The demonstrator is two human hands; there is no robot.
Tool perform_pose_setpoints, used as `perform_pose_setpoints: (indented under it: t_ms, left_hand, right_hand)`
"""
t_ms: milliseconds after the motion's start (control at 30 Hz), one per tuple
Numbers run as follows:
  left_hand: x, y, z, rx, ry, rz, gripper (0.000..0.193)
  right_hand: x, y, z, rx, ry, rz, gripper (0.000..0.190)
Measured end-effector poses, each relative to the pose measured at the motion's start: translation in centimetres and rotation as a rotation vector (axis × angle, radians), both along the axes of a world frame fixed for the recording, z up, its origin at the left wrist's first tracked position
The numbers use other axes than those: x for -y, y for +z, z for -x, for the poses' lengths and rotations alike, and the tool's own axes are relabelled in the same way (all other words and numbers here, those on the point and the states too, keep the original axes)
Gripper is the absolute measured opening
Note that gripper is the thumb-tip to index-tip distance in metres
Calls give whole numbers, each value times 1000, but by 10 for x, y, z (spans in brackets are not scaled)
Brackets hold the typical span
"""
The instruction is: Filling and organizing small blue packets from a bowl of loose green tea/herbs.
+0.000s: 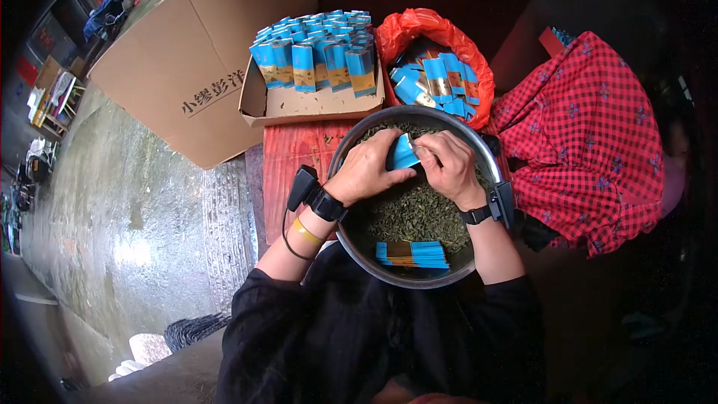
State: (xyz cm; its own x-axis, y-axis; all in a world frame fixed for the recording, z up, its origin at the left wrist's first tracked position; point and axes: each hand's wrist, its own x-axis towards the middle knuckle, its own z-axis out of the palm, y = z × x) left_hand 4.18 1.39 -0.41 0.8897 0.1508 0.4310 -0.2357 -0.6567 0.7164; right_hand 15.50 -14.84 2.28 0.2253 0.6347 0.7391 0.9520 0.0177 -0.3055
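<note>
My left hand (pixel 367 165) holds a small blue packet (pixel 403 152) by its side, above a round metal basin (pixel 493 165) of dried green leaves (pixel 418 213), which look like tea. At the packet's right end, the fingers of my right hand (pixel 449 163) pinch its edge. What the packet contains cannot be seen. A stack of flat blue and gold packets (pixel 412 254) lies inside the basin at its near side. Behind the basin, an open red plastic bag (pixel 435 25) holds loose blue and gold packets (pixel 437 79).
A shallow cardboard box (pixel 314 106) with many upright blue and gold packets (pixel 303 67) stands on a red wooden table (pixel 294 179). A large cardboard sheet (pixel 168 67) bearing writing leans at the left. Red checked cloth (pixel 589 151) is at the right, beside the basin.
</note>
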Motion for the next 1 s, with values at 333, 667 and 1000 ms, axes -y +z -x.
perform_pose_setpoints:
  t_ms: [333, 667, 1000]
  left_hand:
    - [0, 0, 0, -5, 77, -47, 61]
    - [-4, 0, -2, 16, 125, 12, 66]
    - [-3, 7, 0, -39, 91, 22, 67]
  right_hand:
    - [11, -3, -6, -35, -95, -115, 12]
    - [13, -36, -31, -411, -274, 523, 19]
    - [11, -40, -54, -980, -124, 28, 20]
